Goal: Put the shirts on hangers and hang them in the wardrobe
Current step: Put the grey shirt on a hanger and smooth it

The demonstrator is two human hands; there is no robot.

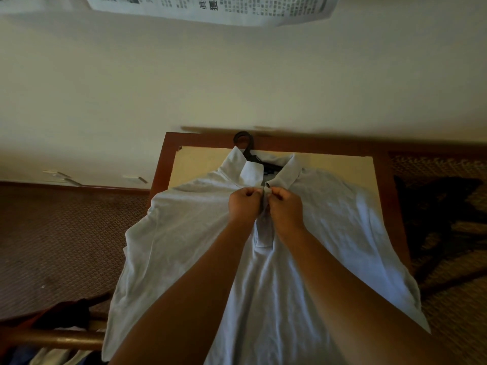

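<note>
A light grey polo shirt (184,246) lies face up on a small wooden table (384,185), its collar toward the wall. A black hanger (246,147) sits inside the neck, with its hook poking out past the collar onto the table's far rim. My left hand (243,204) and my right hand (286,209) meet at the top of the button placket, just below the collar. Each hand pinches one side of the placket between curled fingers and thumb. The shirt's hem hangs over the near edge of the table.
A plain wall rises behind the table, with newspaper sheets (210,7) stuck near the top. Patterned carpet (60,241) covers the floor on both sides. At the lower left is a wooden rail (52,338) with dark and light clothes around it.
</note>
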